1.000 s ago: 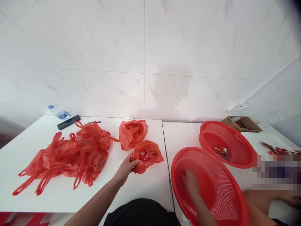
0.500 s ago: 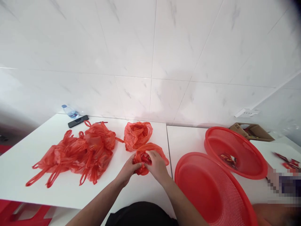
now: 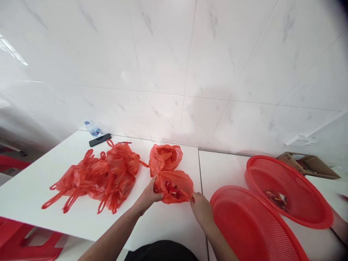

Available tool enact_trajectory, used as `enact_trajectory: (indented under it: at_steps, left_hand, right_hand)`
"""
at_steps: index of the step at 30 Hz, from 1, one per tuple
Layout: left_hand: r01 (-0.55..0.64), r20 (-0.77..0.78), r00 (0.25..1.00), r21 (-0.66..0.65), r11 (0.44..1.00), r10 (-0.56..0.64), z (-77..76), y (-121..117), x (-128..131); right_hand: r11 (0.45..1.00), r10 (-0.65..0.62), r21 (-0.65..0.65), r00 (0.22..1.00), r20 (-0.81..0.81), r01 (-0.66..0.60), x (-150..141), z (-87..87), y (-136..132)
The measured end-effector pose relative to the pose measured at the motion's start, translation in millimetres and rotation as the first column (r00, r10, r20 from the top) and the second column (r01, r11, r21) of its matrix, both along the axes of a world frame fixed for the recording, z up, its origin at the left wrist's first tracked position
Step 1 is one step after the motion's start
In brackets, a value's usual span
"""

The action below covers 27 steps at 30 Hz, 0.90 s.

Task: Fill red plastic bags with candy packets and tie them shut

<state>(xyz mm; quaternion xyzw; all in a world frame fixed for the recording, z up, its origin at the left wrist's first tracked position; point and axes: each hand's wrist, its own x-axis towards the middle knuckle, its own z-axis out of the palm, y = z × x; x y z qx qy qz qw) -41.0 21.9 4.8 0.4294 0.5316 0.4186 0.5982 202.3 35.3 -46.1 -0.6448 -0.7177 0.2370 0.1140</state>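
Inside the held bag point(image 3: 185, 182), red packets point(image 3: 172, 189).

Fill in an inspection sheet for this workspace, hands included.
Surface: white flat tabletops, a seam between them.
Job's things: open thin red plastic bag with shiny red-wrapped pieces inside; crumpled red plastic bag behind it; heap of red plastic bags with loop handles to the left; near round red mesh plastic basket; far round red mesh plastic basket, holding small wrapped pieces.
Clutter: clear blue-capped plastic bottle, black rectangular phone, brown open cardboard box.
Hands: left hand and right hand grip opposite sides of the open bag.
Cables: nothing seen.
Surroundings: white grey-veined tiled wall; red plastic stool at lower left.
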Motion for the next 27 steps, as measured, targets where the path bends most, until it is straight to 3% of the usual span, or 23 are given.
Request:
enact_trajectory:
  at_steps: [3,6,8,10,12,14,17,19,21,24,27]
  left_hand:
    - [-0.050,-0.322,0.944,0.094,0.994,0.078,4.2,9,-19]
    - [-0.139,-0.551,0.794,0.247,0.959,0.257,13.6,17,-46]
    - [-0.178,-0.605,0.725,0.296,0.938,0.329,24.1,20,-60]
    - [-0.205,-0.622,0.701,0.293,0.934,0.349,36.2,19,-66]
    - [-0.214,-0.625,0.698,0.286,0.934,0.351,47.6,16,-64]
    - [-0.217,-0.613,0.707,0.288,0.933,0.354,57.0,11,-56]
    - [-0.198,-0.563,0.763,0.265,0.944,0.318,68.0,5,-40]
    - [-0.113,-0.520,0.827,0.216,0.970,0.212,74.7,1,-29]
    - [0.027,-0.476,0.878,0.174,0.984,0.060,81.8,-3,-18]
    - [0.242,-0.460,0.877,0.170,0.955,-0.140,93.0,-12,-1]
    - [0.400,-0.535,0.811,0.213,0.892,-0.236,101.9,-19,16]
  right_hand:
    - [0.994,-0.105,-0.015,0.921,-0.374,0.108,12,36.5,3]
    - [0.988,-0.140,-0.054,0.713,-0.687,0.142,24,72.4,1]
    - [0.985,-0.153,-0.068,0.630,-0.761,0.157,28,86.3,-3]
    - [0.978,-0.172,-0.054,0.629,-0.758,0.202,30,90.1,-5]
    - [0.966,-0.193,-0.034,0.628,-0.754,0.256,29,87.4,-6]
    - [0.960,-0.205,-0.049,0.575,-0.792,0.275,25,83.4,-6]
    - [0.963,-0.242,-0.181,0.349,-0.905,0.199,14,81.3,-5]
    - [0.958,-0.282,-0.266,0.184,-0.942,0.105,2,82.0,-7]
    - [0.950,-0.312,-0.312,0.091,-0.946,0.017,-11,82.5,-12]
    - [0.926,-0.371,-0.377,0.126,-0.920,-0.025,-26,82.8,-23]
    - [0.922,-0.328,-0.376,0.327,-0.886,-0.095,-35,84.9,-33]
